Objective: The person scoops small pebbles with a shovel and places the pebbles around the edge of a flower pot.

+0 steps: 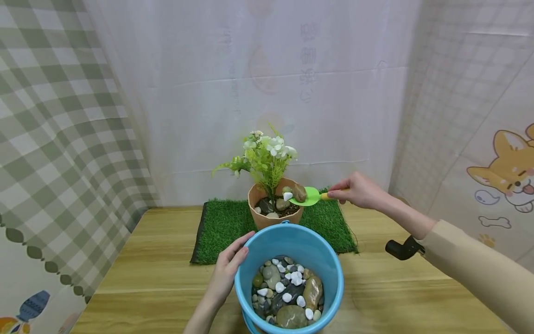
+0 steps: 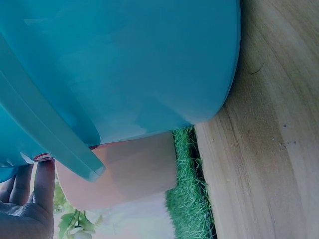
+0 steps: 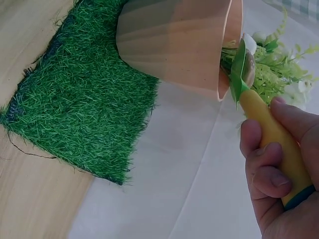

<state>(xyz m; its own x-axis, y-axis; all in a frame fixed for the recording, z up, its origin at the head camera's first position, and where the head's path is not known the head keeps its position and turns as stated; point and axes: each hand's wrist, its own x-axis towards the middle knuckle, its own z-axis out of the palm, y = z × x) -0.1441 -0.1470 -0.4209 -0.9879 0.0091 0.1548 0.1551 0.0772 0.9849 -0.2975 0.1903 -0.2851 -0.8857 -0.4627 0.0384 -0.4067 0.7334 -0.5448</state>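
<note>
My right hand [image 1: 354, 191] grips the yellow handle [image 3: 279, 144] of a small trowel with a green blade [image 1: 310, 196]. A brown stone [image 1: 299, 192] and a few smaller pebbles lie on the blade, over the right rim of a terracotta-coloured flowerpot [image 1: 260, 220]. The pot holds a white-flowered plant [image 1: 269, 155] with stones around its base. My left hand [image 1: 227, 266] rests against the left side of a blue bucket [image 1: 333, 260], its fingers fairly straight at the rim. Inside the bucket lie many stones [image 1: 292, 316], white, grey and brown.
A mat of artificial grass [image 1: 225, 227] lies under the pot on the wooden table [image 1: 158, 273]. White cloth [image 1: 187, 116] hangs behind, with a checked curtain [image 1: 54, 102] at the left. A black device [image 1: 402, 249] is attached at my right wrist.
</note>
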